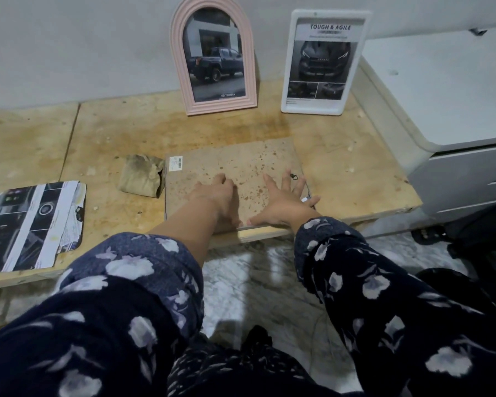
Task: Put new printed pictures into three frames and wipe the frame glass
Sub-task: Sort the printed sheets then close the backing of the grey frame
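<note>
Both hands (252, 196) press flat on face-down frame (235, 170).

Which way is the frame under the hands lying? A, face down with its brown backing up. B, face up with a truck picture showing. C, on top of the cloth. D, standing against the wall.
A: the frame lies flat on the table with its spotted brown backing up, both the left hand and right hand resting on it.

Both sleeves (132, 270) are dark navy cloth (pale floral print), pushed up the forearms.
</note>
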### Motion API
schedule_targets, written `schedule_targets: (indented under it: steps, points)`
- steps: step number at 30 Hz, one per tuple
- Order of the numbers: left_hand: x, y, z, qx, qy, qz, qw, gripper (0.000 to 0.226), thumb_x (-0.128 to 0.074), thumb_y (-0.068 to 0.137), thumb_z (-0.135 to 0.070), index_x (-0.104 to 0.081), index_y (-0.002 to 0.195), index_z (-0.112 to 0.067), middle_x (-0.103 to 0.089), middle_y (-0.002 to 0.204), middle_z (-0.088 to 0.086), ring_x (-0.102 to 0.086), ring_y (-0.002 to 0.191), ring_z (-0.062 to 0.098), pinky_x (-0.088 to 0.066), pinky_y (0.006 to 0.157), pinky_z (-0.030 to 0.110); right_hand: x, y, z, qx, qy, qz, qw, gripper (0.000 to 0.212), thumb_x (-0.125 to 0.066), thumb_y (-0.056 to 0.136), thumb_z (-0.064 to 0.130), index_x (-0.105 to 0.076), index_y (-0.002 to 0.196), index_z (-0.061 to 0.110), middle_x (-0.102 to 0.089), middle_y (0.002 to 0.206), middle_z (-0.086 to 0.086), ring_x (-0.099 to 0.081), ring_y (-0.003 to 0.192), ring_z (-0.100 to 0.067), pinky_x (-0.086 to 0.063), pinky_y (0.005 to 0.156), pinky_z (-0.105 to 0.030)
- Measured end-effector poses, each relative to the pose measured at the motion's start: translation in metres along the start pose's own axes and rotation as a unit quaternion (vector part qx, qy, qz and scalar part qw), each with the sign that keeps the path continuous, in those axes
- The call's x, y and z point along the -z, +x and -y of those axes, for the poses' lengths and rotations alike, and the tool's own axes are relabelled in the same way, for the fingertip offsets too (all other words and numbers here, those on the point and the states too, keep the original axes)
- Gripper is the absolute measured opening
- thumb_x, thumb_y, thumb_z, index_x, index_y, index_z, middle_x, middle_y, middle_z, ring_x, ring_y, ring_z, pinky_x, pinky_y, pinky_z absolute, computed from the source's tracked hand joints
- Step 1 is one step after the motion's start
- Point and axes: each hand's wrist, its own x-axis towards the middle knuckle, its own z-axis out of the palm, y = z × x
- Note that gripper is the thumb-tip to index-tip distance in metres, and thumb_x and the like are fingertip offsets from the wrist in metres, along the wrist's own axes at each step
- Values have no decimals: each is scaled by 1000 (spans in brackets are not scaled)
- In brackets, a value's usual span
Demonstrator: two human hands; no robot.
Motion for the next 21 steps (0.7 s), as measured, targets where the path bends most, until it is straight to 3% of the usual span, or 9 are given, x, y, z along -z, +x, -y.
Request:
schedule_targets:
  steps: [4, 6, 9, 12, 15, 18, 21]
  points:
    - [4, 3, -4, 30, -4, 9, 1000, 104, -77, 63, -57, -23, 144, -21, -24, 142, 1, -40, 123, 39, -42, 100, 52, -4, -1, -6, 12, 18, -18, 1000, 124, -76, 60, 64, 6, 149, 41, 31, 155, -5, 30, 140, -35, 8, 107, -70]
    - [10, 3, -8, 45, -14, 4, 999, 96, -73, 69, -57, -26, 143, -21, -26, 139, 3, -40, 123, 39, -41, 101, 52, -8, -3, -17, 25, 31, -67, 997, 106, -67, 73, 62, 0, 151, 35, 21, 158, -3, 20, 145, -27, 3, 112, -60]
    - [18, 7, -22, 42, -36, -32, 998, 82, -66, 80, -50, -26, 143, -16, -25, 145, 7, -31, 131, 38, -33, 106, 55, -6, -5, -33, 43, 15, -151, 987, 67, -45, 95, 23, -11, 152, 22, 0, 162, 2, -2, 148, -19, -17, 117, -45]
    - [22, 16, -35, 1, -67, -28, 997, 83, -69, 80, -36, -19, 145, -23, -14, 154, 1, -20, 138, 38, -30, 108, 55, 1, -4, -43, 53, -58, -151, 985, 70, -38, 89, 6, -10, 152, 19, -2, 161, 3, -11, 144, -21, -28, 108, -39]
    - [33, 22, -38, -1, -20, -2, 1000, 87, -71, 78, -39, -18, 145, -24, -16, 154, 1, -21, 136, 40, -34, 103, 53, 3, -1, -47, 81, -113, -192, 971, 64, -37, 87, 10, -19, 149, 15, -15, 159, -3, -22, 138, -23, -23, 109, -39]
    - [43, 29, -39, -8, 55, -13, 998, 99, -79, 65, -53, -25, 142, -22, -29, 142, 6, -27, 131, 36, -33, 103, 51, 3, 4, -44, 92, -138, -227, 960, 54, -38, 85, 11, -35, 139, 11, -35, 148, -8, -30, 133, -25, -3, 117, -45]
    - [50, 41, -39, -31, 88, -26, 995, 114, -83, 59, -56, -23, 147, -16, -20, 149, 7, -16, 139, 35, -25, 111, 53, 20, 15, -38, 84, -136, -219, 962, 48, -43, 83, 9, -42, 131, 11, -44, 135, -8, -37, 127, -25, -4, 119, -45]
